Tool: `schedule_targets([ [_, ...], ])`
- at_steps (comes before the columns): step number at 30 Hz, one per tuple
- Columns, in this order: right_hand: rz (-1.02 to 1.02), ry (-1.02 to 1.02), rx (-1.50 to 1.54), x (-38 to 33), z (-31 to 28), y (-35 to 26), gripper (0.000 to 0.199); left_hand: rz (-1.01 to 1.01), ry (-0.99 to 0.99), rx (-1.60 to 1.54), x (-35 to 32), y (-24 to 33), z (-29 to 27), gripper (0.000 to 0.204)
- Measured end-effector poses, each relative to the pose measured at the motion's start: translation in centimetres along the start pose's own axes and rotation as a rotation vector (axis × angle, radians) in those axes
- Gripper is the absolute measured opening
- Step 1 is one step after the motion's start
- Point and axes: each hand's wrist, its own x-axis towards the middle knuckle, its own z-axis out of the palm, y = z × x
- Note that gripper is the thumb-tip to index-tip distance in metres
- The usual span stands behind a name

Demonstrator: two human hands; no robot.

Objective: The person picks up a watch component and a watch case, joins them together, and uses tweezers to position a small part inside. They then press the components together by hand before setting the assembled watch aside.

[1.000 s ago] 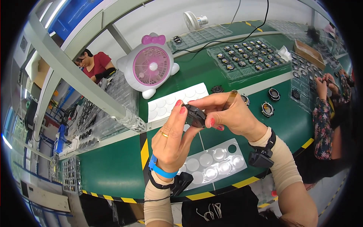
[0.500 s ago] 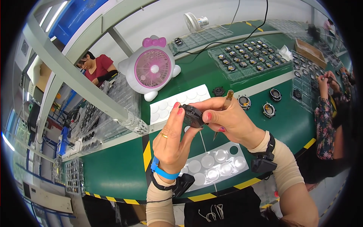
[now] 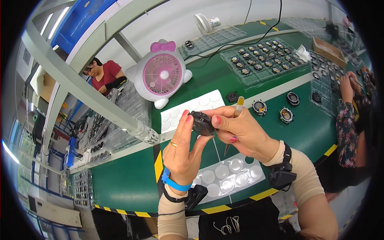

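A black round device housing, much like a watch case (image 3: 203, 124), is held up over the green table between my two hands. My left hand (image 3: 180, 154) pinches its left side between thumb and fingertips. My right hand (image 3: 250, 132) is closed, with its thumb and fingertips against the housing's right edge. Tweezers (image 3: 240, 103) are also tucked in that hand, their tip pointing down below it. Under my hands lies a glossy sheet of round clear stickers (image 3: 229, 175). A white sheet with round stickers (image 3: 192, 105) lies farther back.
Round open housings (image 3: 259, 107) and a black ring part (image 3: 232, 97) sit to the right. Behind them stands a clear tray of parts (image 3: 256, 78). A pink-and-white fan (image 3: 162, 74) and a metal post (image 3: 80, 88) stand left. Co-workers sit at both sides.
The housing stays between my hands, at nearly the same spot. The tweezers in my right hand have tilted slightly. The whole view has shifted a little.
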Motion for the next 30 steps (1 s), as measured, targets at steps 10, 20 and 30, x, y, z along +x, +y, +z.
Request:
schedule_targets([
  [10,-0.034,0.021,-0.07,-0.21,0.29,-0.03,0.03,-0.011,-0.014,0.013,0.09,0.21,-0.12,0.057],
  [20,-0.08,0.018,-0.132,-0.67,0.87,0.02,0.029,0.012,0.019,0.012,-0.01,0.3,-0.31,0.056],
  [30,-0.078,-0.001,-0.098,-0.59,0.53,0.46,0.031,-0.023,0.006,-0.011,-0.17,0.24,-0.33,0.056],
])
